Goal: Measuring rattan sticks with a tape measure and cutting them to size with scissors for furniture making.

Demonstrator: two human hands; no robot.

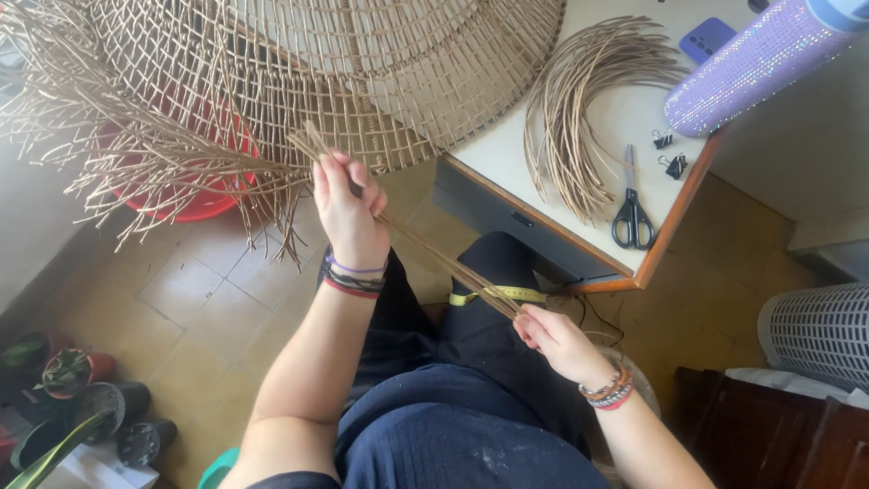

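Head view is showing us gripping one thin bundle of cane strands [425,249]; it is running slantwise above our lap. Our left hand [348,213] is closing its fingers around the upper end, while our right hand [554,340] is pinching the lower end. One large woven cane shade [362,81] is hanging just beyond, fringe loose. On the desk [665,226] are lying one curved heap of cane [579,118], one pair of scissors [632,213], two binder clips [670,154], one phone [706,38] and one glittery bottle [751,68]. Potted plants [81,398] are standing on the tiled floor [199,299].
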